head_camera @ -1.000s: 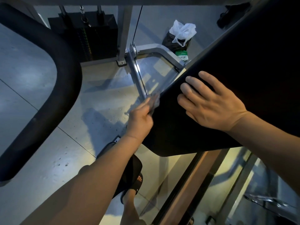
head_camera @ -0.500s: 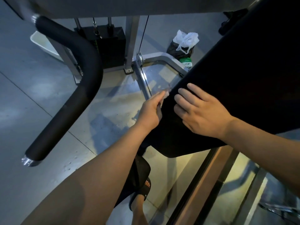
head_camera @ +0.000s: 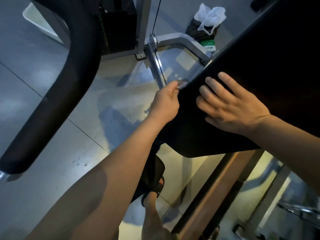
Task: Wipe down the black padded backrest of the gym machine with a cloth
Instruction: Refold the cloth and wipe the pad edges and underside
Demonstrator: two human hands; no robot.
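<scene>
Head view: cloth [head_camera: 181, 84] at the edge of the black padded backrest [head_camera: 259, 66].
Left hand [head_camera: 164, 104] pinches it there; right hand [head_camera: 232, 104] lies flat on the pad, fingers straight; print on the green packet [head_camera: 207, 44] is unreadable.

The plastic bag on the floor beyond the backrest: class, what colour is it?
The plastic bag is white, seen best in the head view.

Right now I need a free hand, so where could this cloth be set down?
Bare backrest stretches up and right of the right hand, though it slopes. Open floor lies between the padded bar and the left hand pinching the cloth. Crowded: the metal frame and bags ahead, and the foot below.
</scene>
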